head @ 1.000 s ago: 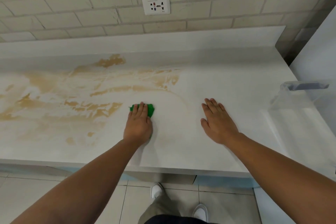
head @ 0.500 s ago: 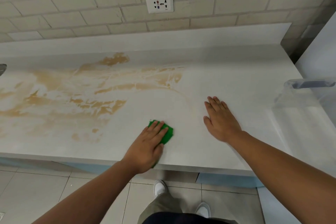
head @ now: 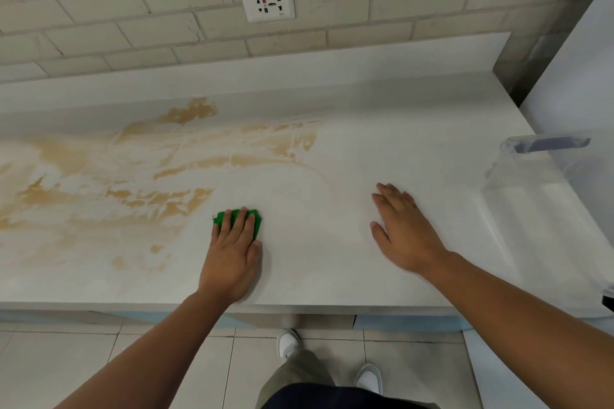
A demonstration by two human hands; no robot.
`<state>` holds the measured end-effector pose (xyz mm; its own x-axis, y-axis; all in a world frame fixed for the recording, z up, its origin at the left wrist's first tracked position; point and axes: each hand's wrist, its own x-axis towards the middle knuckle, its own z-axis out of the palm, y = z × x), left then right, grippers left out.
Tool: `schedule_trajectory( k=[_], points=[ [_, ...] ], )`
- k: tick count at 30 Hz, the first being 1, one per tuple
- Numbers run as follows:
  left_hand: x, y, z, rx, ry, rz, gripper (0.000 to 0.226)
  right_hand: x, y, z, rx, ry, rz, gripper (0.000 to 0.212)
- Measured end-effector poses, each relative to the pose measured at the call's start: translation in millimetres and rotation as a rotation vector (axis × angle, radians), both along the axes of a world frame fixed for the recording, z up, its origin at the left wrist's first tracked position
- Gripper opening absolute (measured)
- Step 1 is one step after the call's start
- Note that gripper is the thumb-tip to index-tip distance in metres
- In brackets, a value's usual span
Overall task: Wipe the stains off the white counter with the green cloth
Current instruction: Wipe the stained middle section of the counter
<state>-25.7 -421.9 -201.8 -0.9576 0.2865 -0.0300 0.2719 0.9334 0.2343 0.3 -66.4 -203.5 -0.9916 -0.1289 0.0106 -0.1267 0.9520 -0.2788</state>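
Note:
The white counter [head: 349, 259] carries broad yellow-brown stains [head: 159, 199] across its left and middle, up to the backsplash. My left hand [head: 232, 259] lies palm-down on the small green cloth [head: 236, 216], pressing it flat just right of the stains' lower edge; most of the cloth is hidden under the fingers. To the right, my right hand [head: 403, 232] rests flat on bare counter, fingers spread, holding nothing.
A clear plastic bin [head: 545, 202] with a grey handle stands at the counter's right end. A wall socket [head: 267, 2] sits in the brick wall above. The counter's front edge runs just below my wrists; tiled floor and my white shoes lie beneath.
My left hand slid the cloth from the front edge back up and leftwards toward the stains. My right hand stayed planted on the counter.

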Motion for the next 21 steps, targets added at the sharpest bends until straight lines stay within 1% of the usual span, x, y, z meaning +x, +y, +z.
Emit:
schedule_trajectory(
  k=[3,5,8,10,15,18,21],
  points=[
    [-24.7,15.9,2.4,-0.094,-0.02,0.094,0.072,2.2,1.4,-0.7,0.073,0.002,-0.039,0.068],
    [-44.4,31.8,2.1,-0.13,-0.023,0.142,0.066,2.5,-0.1,-1.5,0.105,-0.005,-0.065,0.072],
    [-67.2,61.2,2.9,-0.079,-0.018,0.15,0.06,5.2,-0.5,-2.9,0.105,-0.021,-0.094,0.076],
    [-76.5,82.1,2.6,-0.05,-0.021,0.101,0.061,6.6,0.1,-3.6,0.091,-0.023,-0.094,0.077],
    [-80.4,133.7,5.0,-0.06,-0.012,-0.049,0.06,6.6,-0.4,-2.2,0.08,-0.016,-0.094,0.077],
    [-70.9,158.3,5.8,-0.049,-0.01,-0.189,0.058,7.1,0.3,-1.4,0.082,-0.013,-0.088,0.076],
    [-51.4,169.2,4.9,-0.056,0.03,-0.366,0.058,6.8,-0.1,-1.4,0.085,-0.015,-0.083,0.076]
  ],
)
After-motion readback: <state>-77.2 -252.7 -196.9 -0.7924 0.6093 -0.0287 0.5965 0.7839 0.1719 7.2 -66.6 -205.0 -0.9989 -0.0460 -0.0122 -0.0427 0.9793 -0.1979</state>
